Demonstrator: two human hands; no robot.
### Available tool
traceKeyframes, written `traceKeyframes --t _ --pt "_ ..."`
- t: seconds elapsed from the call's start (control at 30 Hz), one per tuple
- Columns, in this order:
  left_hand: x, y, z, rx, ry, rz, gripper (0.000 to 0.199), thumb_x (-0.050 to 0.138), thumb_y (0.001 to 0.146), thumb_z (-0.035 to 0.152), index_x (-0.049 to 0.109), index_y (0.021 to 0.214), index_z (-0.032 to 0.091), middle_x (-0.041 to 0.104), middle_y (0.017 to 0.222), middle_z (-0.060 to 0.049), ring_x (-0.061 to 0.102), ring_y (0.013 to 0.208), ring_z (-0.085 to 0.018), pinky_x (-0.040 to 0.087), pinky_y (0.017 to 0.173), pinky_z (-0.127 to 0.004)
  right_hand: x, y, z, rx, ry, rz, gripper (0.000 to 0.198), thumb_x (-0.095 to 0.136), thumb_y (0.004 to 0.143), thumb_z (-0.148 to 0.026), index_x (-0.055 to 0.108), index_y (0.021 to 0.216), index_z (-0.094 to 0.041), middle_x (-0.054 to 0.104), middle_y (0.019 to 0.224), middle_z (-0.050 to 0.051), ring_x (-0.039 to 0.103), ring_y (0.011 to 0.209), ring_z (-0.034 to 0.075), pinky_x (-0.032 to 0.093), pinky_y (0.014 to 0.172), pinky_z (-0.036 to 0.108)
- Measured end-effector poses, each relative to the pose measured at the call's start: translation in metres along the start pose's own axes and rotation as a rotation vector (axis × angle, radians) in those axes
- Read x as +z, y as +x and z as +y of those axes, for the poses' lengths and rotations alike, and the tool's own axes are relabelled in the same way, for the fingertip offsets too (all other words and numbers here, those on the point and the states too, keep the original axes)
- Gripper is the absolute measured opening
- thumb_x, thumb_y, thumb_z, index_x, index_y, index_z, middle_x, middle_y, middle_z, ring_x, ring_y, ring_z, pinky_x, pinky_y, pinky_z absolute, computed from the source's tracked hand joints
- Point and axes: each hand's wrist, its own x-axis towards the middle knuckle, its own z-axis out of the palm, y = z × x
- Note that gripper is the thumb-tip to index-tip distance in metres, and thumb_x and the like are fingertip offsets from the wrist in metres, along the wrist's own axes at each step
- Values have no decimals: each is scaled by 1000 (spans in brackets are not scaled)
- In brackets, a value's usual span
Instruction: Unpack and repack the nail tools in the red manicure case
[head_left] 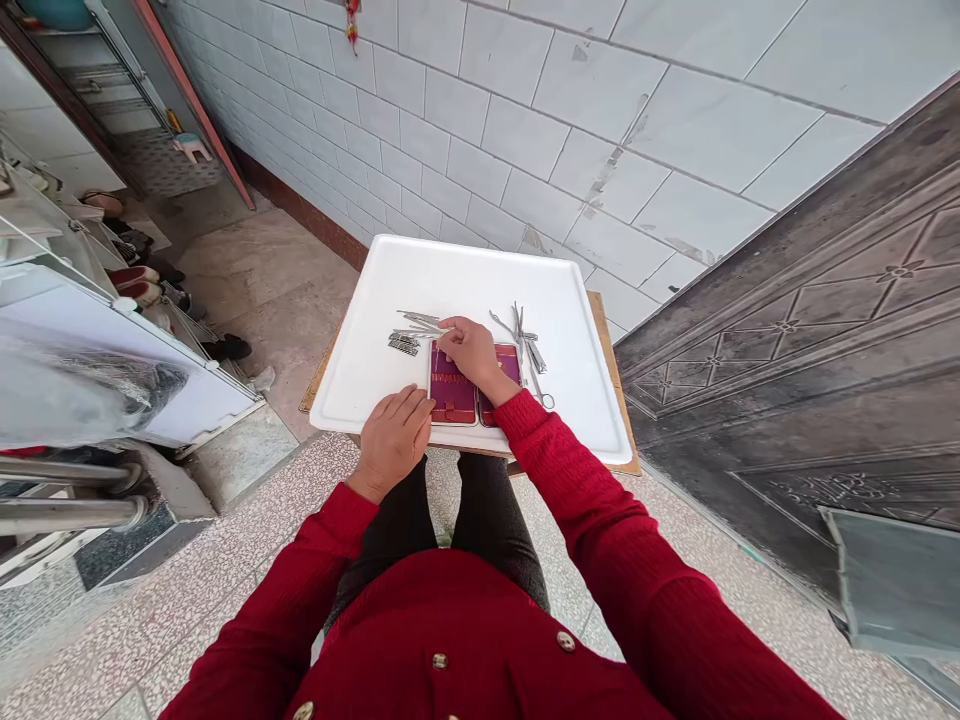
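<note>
An open case (pixel 455 405) with a purple-red lining and a row of loops lies on the white tray (pixel 465 262). My right hand (pixel 474 352) is over the case, thumb and fingers pinched on a thin metal tool (pixel 438 352) whose kind I cannot make out. My left hand (pixel 396 432) lies with fingers stretched out on the tray's front edge, fingertips at the case's left side. Left of the case are slim metal instruments (pixel 417 320) and a cluster of small metal pieces (pixel 403 343). Scissor-like instruments (pixel 519 322) lie to the right, one with a finger ring (pixel 548 401).
The tray sits on a wooden board (pixel 604 320) against a white tiled wall (pixel 450 110). A dark patterned metal door (pixel 787 330) is at the right. Shoes on a rack (pixel 139 285) and a plastic-covered white panel (pixel 112 350) stand at the left.
</note>
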Motion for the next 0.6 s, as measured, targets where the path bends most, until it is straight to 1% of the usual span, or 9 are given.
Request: traceKeyframes --t 0.13,0.33,0.47,0.6 --pt "1 0 0 7 1 11 33 50 103 15 68 130 19 75 132 -13 66 134 -29 55 107 -48 1 0 -1 14 -28 -8 25 62 86 -15 68 109 -19 70 71 -5 65 61 15 52 69 28" --pt "1 -1 -1 8 21 11 31 50 103 15 68 128 19 75 132 -13 66 133 -29 55 107 -47 0 -3 -4 -4 -62 -27 31 62 86 -15 73 115 -18 72 74 -3 65 68 16 53 73 28" --pt "0 0 0 15 19 15 32 51 103 15 68 130 19 75 131 -13 66 133 -29 54 107 -47 1 -5 -4 -15 -68 -23 26 62 87 -17 76 109 -17 72 75 -2 66 70 17 54 76 30" --pt "-1 0 1 17 26 28 32 51 103 15 69 129 19 76 130 -13 67 132 -29 54 107 -46 1 -6 -4 -15 -70 -17 23 62 88 -18 78 106 -16 72 73 -2 64 66 16 53 73 29"
